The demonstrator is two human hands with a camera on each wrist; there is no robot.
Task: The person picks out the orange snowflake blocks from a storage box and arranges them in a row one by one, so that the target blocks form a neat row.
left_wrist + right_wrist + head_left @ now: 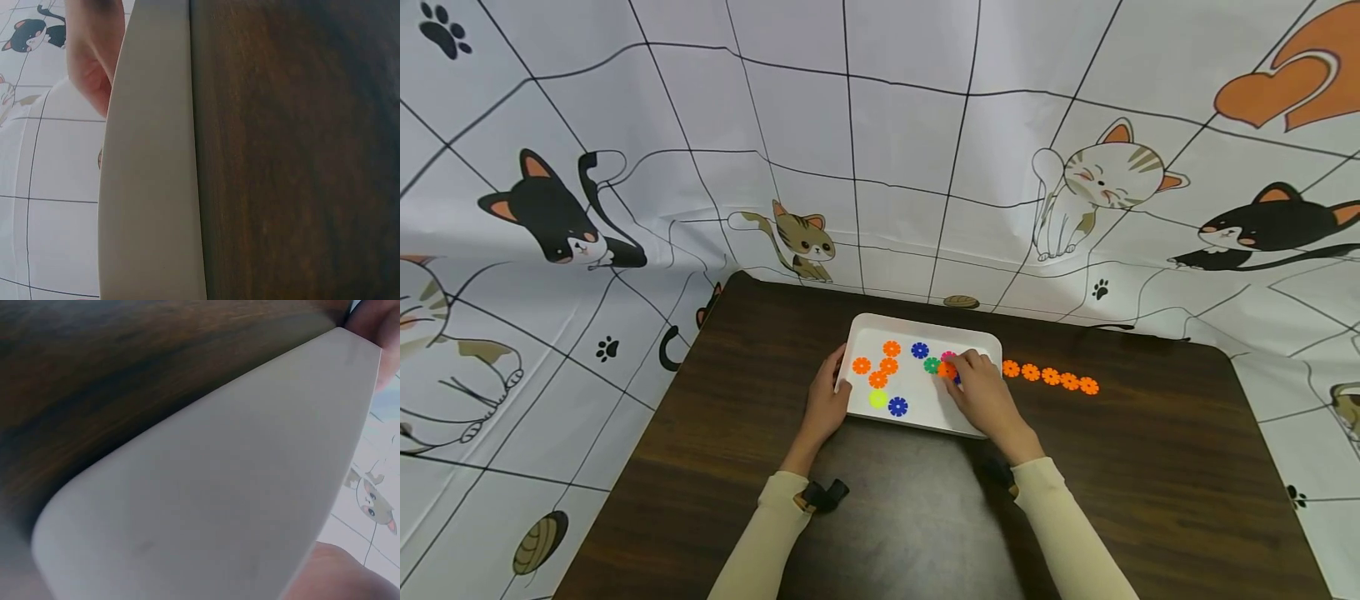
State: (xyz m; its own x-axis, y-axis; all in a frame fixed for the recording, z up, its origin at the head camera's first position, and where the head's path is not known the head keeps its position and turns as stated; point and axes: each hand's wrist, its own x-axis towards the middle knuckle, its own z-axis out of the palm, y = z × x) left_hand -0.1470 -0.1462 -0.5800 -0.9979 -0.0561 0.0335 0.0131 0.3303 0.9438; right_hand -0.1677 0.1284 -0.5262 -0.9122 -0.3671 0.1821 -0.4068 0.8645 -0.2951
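Observation:
A white shallow tray (917, 417) lies on the table, holding flower-shaped plastic discs. My left hand (827, 400) grips the tray's left side, thumb at the rim. Over the tray's right part, my right hand (988, 396) pinches an orange disc (947, 369) between thumb and fingers. Close to these fingertips lie a green disc (932, 365) and a pink disc (949, 357); a blue one is partly hidden beneath the hand. Several orange discs (889, 366) are at the tray's left, with a yellow disc (877, 398) and blue discs (898, 407) nearby. Both wrist views mostly show the tray's outer wall (150, 156).
A row of several orange discs (1050, 376) runs along the table right of the tray. The dark wooden table (1150, 467) meets a white cat-print cloth (902, 125) at its back and left.

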